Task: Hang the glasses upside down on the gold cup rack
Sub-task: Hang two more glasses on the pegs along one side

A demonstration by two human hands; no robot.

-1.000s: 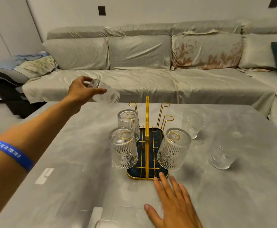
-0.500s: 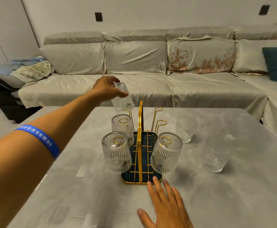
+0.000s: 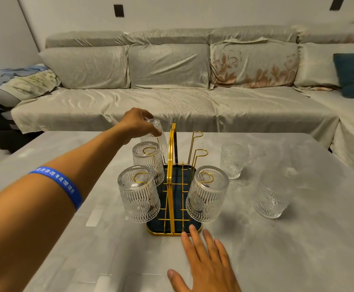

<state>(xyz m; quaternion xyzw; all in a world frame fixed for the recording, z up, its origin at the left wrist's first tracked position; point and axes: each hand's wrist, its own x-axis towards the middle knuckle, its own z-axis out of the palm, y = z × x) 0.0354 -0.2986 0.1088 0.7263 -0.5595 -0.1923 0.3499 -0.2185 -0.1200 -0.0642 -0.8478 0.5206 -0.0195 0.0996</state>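
The gold cup rack (image 3: pixel 173 157) with a dark blue base stands mid-table. Three ribbed clear glasses hang upside down on it: front left (image 3: pixel 138 194), middle left (image 3: pixel 148 162), front right (image 3: pixel 206 193). My left hand (image 3: pixel 135 122) grips the base of a fourth glass (image 3: pixel 158 140), held upside down at the rack's back left, behind the middle-left glass; whether it rests on a prong is hidden. Two right-side prongs (image 3: pixel 197 144) stand bare. My right hand (image 3: pixel 203 262) lies flat, fingers apart, fingertips touching the rack's front edge.
Two more glasses stand upright on the grey table (image 3: pixel 287 249), one at right (image 3: pixel 233 160) and one nearer (image 3: pixel 271 197). A grey covered sofa (image 3: pixel 172 98) runs along the far side of the table, with a teal cushion (image 3: pixel 353 74) at right.
My left hand has carried the glass rightward and down, turning it from tilted to upside down, to the rack's back left. The right hand has stayed at the rack's front.
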